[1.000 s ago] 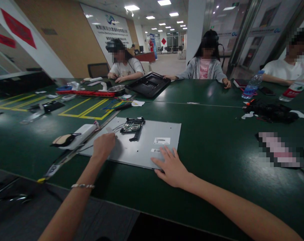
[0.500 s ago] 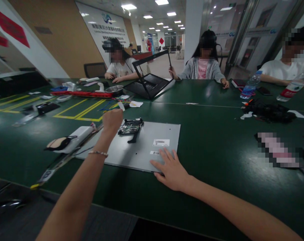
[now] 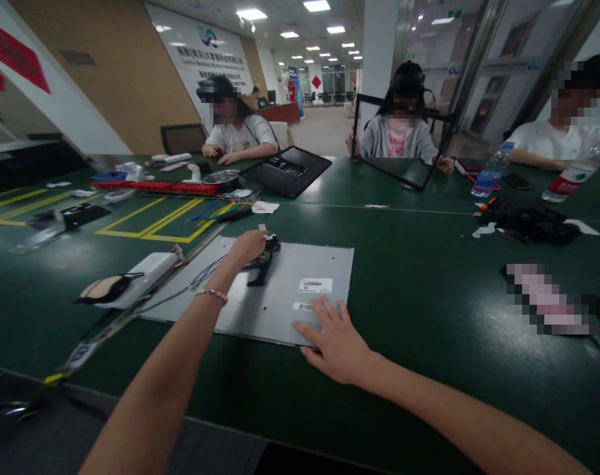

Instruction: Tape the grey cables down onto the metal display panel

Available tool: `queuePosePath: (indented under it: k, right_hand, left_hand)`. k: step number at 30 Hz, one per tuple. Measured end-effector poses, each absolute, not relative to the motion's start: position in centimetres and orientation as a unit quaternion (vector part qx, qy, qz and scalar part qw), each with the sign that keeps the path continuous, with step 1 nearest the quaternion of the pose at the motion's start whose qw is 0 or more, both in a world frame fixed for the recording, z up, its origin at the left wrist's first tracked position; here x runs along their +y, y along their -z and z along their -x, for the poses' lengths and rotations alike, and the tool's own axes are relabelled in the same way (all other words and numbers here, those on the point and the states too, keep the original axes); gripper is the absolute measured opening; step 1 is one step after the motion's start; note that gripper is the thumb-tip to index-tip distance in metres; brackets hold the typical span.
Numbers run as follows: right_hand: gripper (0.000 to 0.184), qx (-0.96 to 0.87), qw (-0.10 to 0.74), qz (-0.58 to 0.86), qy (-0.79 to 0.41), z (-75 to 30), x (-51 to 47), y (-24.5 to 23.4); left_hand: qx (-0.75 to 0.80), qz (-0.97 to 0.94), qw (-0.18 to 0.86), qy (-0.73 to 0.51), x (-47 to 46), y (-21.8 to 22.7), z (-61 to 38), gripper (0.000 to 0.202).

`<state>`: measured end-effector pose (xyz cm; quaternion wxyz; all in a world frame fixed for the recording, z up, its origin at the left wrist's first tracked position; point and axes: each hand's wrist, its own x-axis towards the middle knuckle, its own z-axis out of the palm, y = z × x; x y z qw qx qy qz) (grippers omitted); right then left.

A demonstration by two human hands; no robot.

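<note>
My left hand [image 3: 249, 248] is closed above the far part of a flat silver metal panel [image 3: 285, 310]. A small white strip [image 3: 263, 229] pokes out at its fingertips. Beneath and beside that hand lies a circuit board in a black bracket [image 3: 261, 267], partly covered by the hand. My right hand [image 3: 337, 340] rests open with fingers spread on the panel's near right corner, by two white labels. Thin grey cables [image 3: 208, 272] run over the panel's left side.
A white case with a beige and black pad [image 3: 142, 280] lies left of the panel. Across the green table [image 3: 428, 277], one person holds a black frame [image 3: 413, 181] near a black plastic cover [image 3: 290, 170]. Bottles [image 3: 492, 170], black tangled items [image 3: 532, 221] and a blurred pink item [image 3: 547, 300] are at right.
My left hand has moved right and down, over the circuit board; my right hand stays on the panel. The person across has lifted the black frame off the black cover and moved it right.
</note>
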<state>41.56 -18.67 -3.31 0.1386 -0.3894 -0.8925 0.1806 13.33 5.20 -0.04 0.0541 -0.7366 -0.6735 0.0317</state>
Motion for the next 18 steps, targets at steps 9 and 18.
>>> queuePosePath:
  k: [9,18]
  right_hand:
    - [0.051,-0.892,0.138,0.389,-0.184,-41.5,-18.7,3.6]
    - [0.052,-0.892,0.135,0.389,-0.188,-41.6,-18.6,3.6]
  left_hand:
    - [-0.621,0.782,-0.027,-0.036,7.9,3.0,-10.6,0.044]
    - [-0.632,0.774,-0.038,-0.016,9.3,4.5,-10.3,0.046]
